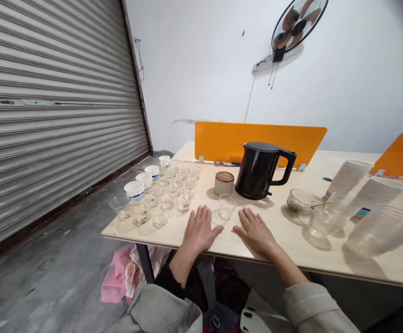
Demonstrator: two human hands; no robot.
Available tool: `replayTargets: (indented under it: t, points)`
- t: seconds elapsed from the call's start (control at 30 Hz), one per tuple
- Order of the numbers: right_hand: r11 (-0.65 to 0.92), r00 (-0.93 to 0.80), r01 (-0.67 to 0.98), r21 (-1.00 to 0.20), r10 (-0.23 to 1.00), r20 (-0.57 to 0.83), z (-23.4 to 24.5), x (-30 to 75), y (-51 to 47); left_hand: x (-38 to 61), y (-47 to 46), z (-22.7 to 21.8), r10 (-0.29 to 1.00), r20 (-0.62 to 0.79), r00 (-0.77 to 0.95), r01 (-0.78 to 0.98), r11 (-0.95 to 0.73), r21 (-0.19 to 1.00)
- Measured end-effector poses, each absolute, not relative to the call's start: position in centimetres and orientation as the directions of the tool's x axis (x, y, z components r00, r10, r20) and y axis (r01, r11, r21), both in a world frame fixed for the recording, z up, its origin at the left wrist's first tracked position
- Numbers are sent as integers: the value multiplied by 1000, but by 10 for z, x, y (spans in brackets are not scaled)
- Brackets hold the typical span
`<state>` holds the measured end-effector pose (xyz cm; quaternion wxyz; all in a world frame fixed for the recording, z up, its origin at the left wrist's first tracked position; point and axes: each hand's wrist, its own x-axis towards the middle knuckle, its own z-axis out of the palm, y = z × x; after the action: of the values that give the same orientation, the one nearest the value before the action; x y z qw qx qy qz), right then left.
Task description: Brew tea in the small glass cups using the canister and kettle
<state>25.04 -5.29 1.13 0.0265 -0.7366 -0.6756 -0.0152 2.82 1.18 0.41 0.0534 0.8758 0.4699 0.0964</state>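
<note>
basically, clear cup [227, 206] standing upright on table [218, 236], right between both hands, neither touching it. left hand [199, 229] and right hand [256, 231] palms down on tabletop, open, gripping nothing. brown-lidded jar [224, 185] just behind cup, black kettle [258, 172] beside jar. more clear cups [159, 217] plus white paper cups [134, 190] off left. glass bowl [300, 204], stacked cups [383, 231] over right. orange divider [222, 138] behind kettle.

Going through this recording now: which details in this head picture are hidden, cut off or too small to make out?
All in the head view:
Left hand and right hand: palms hidden, turned down on the table.
Kettle: contents hidden by its dark walls; lettering too small to read.
Canister: contents hidden by its lid.
Fan: top cut off by the upper edge.
</note>
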Motion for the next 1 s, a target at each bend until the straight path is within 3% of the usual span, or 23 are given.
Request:
replayTargets:
  t: [0.4, 0.6, 0.67, 0.73, 0.87, 0.93, 1.0]
  points:
    - [-82, 83, 996, -23, 995, 59, 9, 253, -53, 28, 14, 0, 831, 128, 542, 810, -556, 183]
    - [-56, 66, 995, -81, 991, 117, 3, 254, -50, 29, 14, 0, 831, 136, 539, 809, -556, 191]
    - [-24, 52, 991, -133, 976, 212, 2, 256, -51, 29, 14, 0, 828, 141, 543, 806, -561, 187]
    - [-24, 94, 983, -180, 915, 393, 8, 264, -57, 29, 13, -1, 829, 143, 541, 808, -559, 184]
    - [-202, 263, 964, -175, 605, 751, 50, 301, -84, 29, 14, -4, 829, 152, 538, 810, -558, 179]
    - [-353, 325, 923, -155, 494, 806, 78, 329, -98, 29, 14, -5, 827, 161, 539, 808, -562, 178]
    - [-481, 404, 864, -151, 483, 777, 102, 359, -107, 29, 14, -6, 827, 167, 537, 808, -561, 179]
